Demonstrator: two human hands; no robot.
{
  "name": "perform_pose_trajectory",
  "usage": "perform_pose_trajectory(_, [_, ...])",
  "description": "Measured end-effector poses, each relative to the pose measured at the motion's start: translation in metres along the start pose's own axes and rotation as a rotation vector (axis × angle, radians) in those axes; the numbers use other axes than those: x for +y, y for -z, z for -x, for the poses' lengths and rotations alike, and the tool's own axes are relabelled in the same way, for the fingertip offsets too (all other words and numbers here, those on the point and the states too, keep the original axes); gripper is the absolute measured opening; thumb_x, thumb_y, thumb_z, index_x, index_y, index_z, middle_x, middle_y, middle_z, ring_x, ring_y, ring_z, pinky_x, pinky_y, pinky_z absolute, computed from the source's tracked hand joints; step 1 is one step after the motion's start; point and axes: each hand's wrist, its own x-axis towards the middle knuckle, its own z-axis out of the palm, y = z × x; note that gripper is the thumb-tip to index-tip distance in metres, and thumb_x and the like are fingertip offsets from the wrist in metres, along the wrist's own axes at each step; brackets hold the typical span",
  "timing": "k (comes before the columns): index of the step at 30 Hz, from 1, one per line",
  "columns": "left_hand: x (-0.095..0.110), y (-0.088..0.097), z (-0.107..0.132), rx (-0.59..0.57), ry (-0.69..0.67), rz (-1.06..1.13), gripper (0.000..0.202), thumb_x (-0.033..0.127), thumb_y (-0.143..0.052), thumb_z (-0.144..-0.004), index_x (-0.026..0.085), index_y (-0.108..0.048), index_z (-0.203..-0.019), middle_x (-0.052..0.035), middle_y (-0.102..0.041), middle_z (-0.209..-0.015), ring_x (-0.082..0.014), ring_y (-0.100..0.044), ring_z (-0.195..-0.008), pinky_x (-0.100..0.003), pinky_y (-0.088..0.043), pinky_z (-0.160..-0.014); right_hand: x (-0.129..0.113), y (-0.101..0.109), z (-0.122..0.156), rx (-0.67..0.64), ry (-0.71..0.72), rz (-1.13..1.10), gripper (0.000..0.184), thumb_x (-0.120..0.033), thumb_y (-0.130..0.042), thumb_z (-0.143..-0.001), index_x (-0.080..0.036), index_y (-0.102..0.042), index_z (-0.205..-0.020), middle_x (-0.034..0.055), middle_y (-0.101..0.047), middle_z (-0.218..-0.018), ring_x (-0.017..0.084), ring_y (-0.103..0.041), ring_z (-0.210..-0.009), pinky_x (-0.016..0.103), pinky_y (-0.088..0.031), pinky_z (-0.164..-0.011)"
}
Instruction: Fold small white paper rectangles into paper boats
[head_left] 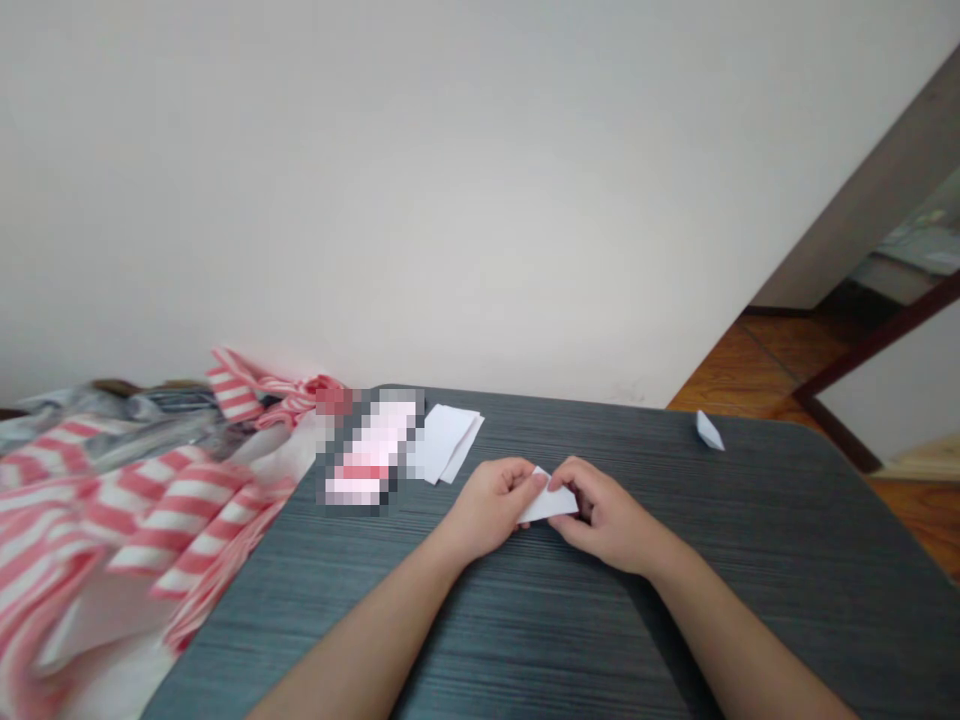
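Note:
A small piece of folded white paper [546, 505] is held between my two hands, just above the dark table. My left hand [491, 505] pinches its left end, with the thumb on top. On the other side, my right hand [600, 510] grips the right part between thumb and fingers. The paper has a roughly triangular outline with a notch in its upper edge. Some of my fingertips are hidden behind it. Beyond my left hand lie a few flat white sheets of paper [446, 440], overlapping one another.
The dark wood-grain table [480, 640] stands against a pale wall [480, 200]. A folded white paper piece [709, 431] sits near its far right edge. A blurred-out pinkish rectangular object [379, 445] lies at the far left. Red-and-white striped cloth [180, 510] is heaped left of the table.

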Motion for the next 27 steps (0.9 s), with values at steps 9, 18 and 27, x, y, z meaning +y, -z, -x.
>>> perform_pose_trajectory(9, [-0.0002, -0.0005, 0.0003, -0.007, -0.033, -0.070, 0.035, 0.045, -0.051, -0.090, 0.015, -0.062, -0.073, 0.0017, -0.056, -0.054, -0.0118, -0.048, -0.051, -0.022, -0.031, -0.049, -0.0048, 0.0022, 0.0009, -0.020, 0.004, -0.011, 0.033, -0.003, -0.058, -0.074, -0.022, -0.052, -0.100, -0.0001, -0.053, -0.090, 0.015, -0.051, -0.077, 0.025, -0.040, -0.068])
perform_pose_trajectory(18, [-0.0008, 0.0004, 0.0009, -0.017, -0.058, -0.083, 0.036, 0.044, -0.050, -0.091, 0.015, -0.061, -0.074, 0.0016, -0.056, -0.055, -0.0116, -0.048, -0.053, -0.021, -0.030, -0.050, -0.0035, 0.0025, 0.0016, -0.035, -0.017, -0.027, 0.032, -0.004, -0.059, -0.074, -0.021, -0.051, -0.099, -0.0007, -0.052, -0.089, 0.015, -0.050, -0.077, 0.025, -0.040, -0.068])
perform_pose_trajectory(27, [-0.0022, -0.0007, -0.0001, -0.019, -0.072, -0.101, 0.037, 0.044, -0.049, -0.092, 0.015, -0.062, -0.074, 0.0014, -0.056, -0.056, -0.0114, -0.047, -0.054, -0.022, -0.030, -0.050, -0.0039, 0.0023, 0.0020, -0.020, -0.021, -0.012, 0.029, -0.004, -0.059, -0.076, -0.021, -0.051, -0.098, -0.0013, -0.052, -0.088, 0.014, -0.049, -0.075, 0.025, -0.039, -0.067])
